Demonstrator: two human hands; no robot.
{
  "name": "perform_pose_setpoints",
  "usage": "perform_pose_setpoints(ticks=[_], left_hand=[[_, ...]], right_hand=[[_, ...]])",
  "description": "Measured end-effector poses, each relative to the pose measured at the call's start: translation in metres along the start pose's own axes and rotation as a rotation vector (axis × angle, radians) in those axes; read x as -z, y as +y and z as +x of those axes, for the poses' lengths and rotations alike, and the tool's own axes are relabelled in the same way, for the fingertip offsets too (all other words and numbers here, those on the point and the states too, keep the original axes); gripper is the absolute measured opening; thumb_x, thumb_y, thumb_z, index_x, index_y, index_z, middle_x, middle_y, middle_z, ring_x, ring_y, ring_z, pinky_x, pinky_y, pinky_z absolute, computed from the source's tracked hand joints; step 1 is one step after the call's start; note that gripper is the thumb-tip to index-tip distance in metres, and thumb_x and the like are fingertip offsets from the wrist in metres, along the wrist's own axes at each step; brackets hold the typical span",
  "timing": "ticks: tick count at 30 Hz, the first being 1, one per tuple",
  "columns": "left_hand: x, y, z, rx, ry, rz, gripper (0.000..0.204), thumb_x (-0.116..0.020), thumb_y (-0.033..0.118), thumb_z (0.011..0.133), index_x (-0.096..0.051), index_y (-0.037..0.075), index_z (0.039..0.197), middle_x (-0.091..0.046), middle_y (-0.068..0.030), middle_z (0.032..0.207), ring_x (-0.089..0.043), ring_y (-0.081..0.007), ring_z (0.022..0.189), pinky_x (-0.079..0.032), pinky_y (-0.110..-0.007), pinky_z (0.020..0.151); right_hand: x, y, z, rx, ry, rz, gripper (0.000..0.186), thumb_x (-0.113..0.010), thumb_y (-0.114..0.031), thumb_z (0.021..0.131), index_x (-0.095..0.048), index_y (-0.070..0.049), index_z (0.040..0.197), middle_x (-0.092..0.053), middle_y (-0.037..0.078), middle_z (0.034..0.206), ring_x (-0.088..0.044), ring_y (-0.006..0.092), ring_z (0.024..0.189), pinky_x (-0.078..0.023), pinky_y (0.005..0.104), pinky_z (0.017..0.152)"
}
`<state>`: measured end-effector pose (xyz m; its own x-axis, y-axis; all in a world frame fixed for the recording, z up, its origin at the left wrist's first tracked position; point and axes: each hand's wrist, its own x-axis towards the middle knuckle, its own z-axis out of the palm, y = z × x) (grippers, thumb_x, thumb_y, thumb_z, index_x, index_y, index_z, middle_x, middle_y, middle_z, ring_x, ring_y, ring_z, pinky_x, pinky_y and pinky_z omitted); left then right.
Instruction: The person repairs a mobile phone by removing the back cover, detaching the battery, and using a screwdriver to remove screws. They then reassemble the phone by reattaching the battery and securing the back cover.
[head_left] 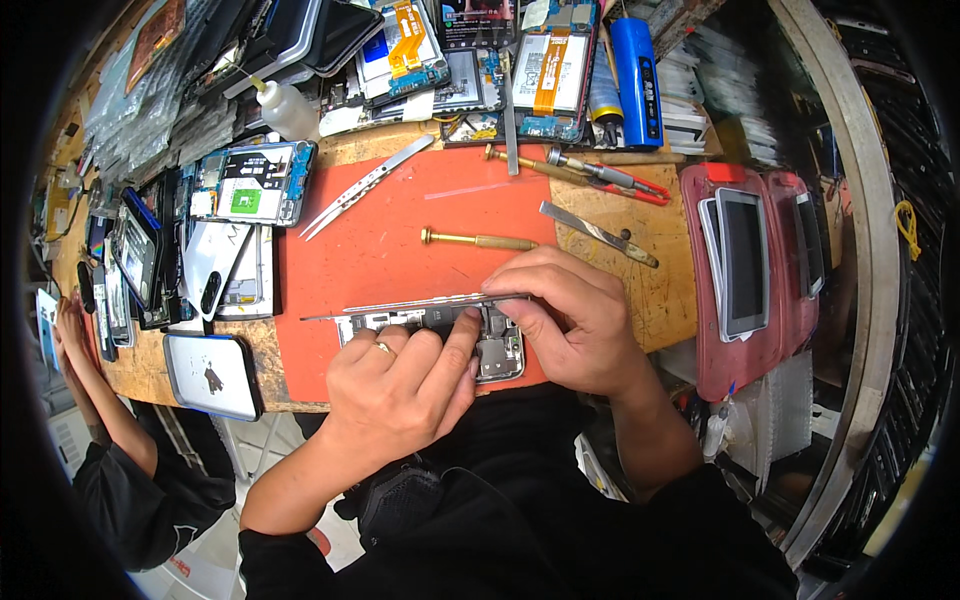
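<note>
An opened smartphone (499,360), its inner parts bare, lies on the orange-red work mat (400,240) in front of me. Along its far side a thin panel (385,307) stands tilted up, edge-on to view. My right hand (590,325) pinches this panel near its right end between thumb and fingers. Across the phone's near left part rests my left hand (395,390), fingers bent and closed on it, with the index fingertip touching the inside. Beyond the hands lie a brass screwdriver (478,240) and silver tweezers (367,187). My fingers cover part of the phone.
At right are a flat metal blade (598,233), more screwdrivers (610,175) and a pink case (705,340) under tablets. Disassembled phones (255,185), a dropper bottle (287,110) and a blue cylinder (640,85) crowd the back. A shallow tray (210,350) and another person's hand (70,330) are left.
</note>
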<state>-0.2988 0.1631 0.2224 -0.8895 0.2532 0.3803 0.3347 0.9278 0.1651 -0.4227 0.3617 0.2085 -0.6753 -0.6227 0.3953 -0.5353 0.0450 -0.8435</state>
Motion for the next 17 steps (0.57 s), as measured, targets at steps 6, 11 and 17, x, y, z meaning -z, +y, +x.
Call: perform_pose_setpoints(ticks=[6,11,17], left_hand=[[-0.0017,-0.0005,-0.0009,-0.011,0.016,0.001,0.044,-0.081,0.023,0.088,-0.083,0.007,0.129,-0.049,-0.0003,0.078,-0.056,-0.0169,0.067,-0.042,-0.033,0.061],[-0.0037,0.0007,-0.0028,-0.007,0.034,0.020,0.043,-0.081,0.023,0.088,-0.083,0.006,0.127,-0.048,0.0003,0.077,-0.054,-0.0159,0.067,-0.040,-0.033,0.061],[-0.0043,0.0007,-0.0051,0.008,0.041,0.008,0.044,-0.082,0.023,0.087,-0.083,0.007,0.129,-0.047,0.0003,0.077,-0.053,-0.0160,0.067,-0.041,-0.033,0.061]], right_hand=[[-0.0005,0.0000,-0.0001,0.000,0.000,0.001,0.022,-0.076,0.011,0.091,-0.076,0.001,0.111,-0.076,0.016,0.102,-0.077,0.0330,0.091,-0.061,0.0406,0.078],[-0.0005,0.0008,-0.0005,0.001,0.008,0.008,0.023,-0.076,0.012,0.091,-0.076,0.001,0.111,-0.077,0.015,0.102,-0.077,0.0328,0.092,-0.060,0.0403,0.078],[0.0006,0.0007,-0.0005,-0.008,-0.007,-0.012,0.022,-0.077,0.010,0.091,-0.076,0.001,0.111,-0.078,0.015,0.104,-0.078,0.0333,0.095,-0.062,0.0402,0.080]])
